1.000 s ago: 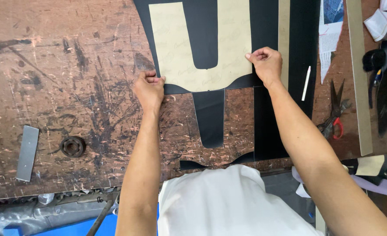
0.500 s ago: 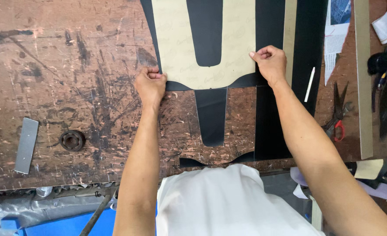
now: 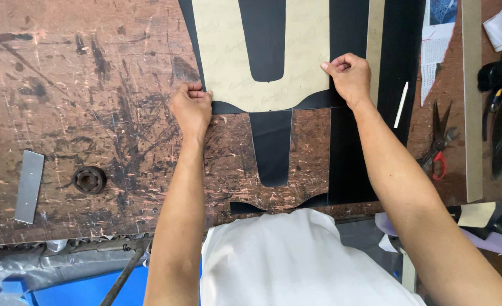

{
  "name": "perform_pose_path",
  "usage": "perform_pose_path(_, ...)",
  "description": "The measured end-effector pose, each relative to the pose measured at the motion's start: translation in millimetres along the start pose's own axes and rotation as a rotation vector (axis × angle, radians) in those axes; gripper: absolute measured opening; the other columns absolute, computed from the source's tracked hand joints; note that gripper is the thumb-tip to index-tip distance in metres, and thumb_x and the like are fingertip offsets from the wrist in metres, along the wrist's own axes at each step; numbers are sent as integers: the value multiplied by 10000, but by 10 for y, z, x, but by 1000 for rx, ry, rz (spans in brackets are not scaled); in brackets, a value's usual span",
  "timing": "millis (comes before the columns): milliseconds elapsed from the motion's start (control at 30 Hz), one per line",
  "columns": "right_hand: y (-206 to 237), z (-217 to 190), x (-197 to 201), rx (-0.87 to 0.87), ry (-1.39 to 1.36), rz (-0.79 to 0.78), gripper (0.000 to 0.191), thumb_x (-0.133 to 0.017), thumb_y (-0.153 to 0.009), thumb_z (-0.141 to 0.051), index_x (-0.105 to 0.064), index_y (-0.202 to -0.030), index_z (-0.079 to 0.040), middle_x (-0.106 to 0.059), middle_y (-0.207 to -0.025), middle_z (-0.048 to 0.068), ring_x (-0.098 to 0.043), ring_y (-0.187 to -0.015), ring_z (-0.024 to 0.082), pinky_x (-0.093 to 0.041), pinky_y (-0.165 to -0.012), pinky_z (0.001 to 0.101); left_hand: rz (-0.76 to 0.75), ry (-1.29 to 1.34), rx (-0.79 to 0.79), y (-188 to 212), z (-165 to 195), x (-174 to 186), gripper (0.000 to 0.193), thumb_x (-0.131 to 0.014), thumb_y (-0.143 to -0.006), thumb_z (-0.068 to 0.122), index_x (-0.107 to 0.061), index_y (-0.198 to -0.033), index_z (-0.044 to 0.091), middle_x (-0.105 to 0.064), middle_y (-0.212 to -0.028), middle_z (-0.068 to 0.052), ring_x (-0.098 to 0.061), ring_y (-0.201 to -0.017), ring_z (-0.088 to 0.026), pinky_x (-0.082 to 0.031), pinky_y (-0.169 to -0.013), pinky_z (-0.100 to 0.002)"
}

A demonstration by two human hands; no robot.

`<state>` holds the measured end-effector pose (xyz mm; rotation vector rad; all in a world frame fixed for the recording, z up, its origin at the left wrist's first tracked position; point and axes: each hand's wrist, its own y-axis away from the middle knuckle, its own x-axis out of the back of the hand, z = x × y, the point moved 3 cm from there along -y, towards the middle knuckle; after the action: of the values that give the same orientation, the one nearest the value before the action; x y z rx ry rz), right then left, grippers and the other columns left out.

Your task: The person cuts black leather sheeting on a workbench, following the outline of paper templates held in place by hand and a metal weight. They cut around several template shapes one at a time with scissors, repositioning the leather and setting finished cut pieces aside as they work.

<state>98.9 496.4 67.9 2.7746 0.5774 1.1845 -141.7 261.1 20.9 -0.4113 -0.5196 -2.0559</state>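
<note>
Scarred brown workbench (image 3: 81, 85) bears black sheet (image 3: 350, 141) and scissors (image 3: 439, 141).

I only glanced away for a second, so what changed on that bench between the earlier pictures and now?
Very little. The left hand and right hand kept pinching the lower corners of the tan pattern on the black sheet; nothing was released. The scissors, white pencil and metal ring stayed put.
</note>
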Motion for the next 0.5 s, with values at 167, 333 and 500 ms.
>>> perform_pose_path(167, 4, 7, -2, 1, 11, 2, 219, -906, -845, -220, -752, -877, -68, -656, -754, -32, -560, -665, 55, -498, -622, 222, 19, 42, -36, 16, -7, -19, 205, -796, -823, 16, -687, -992, -25, -738, -797, -71, -712, -699, -117, -590, -664, -251)
perform_pose_path(333, 12, 3, 3, 7, -6, -9, 210, -902, -845, -200, -743, -882, -69, -660, -768, -36, -566, -673, 51, -506, -624, 217, 44, 63, -77, 32, 2, -23, 208, -794, -821, 7, -690, -997, -29, -741, -792, -79, -709, -692, -119, -592, -666, -254)
perform_pose_path(500, 29, 4, 5, 4, -4, -41, 197, -893, -854, -179, -735, -879, -64, -650, -774, -32, -561, -679, 53, -513, -632, 218, 26, 42, -73, 55, -12, -9, 209, -792, -837, 12, -684, -1011, -30, -741, -808, -75, -709, -710, -118, -592, -671, -256)
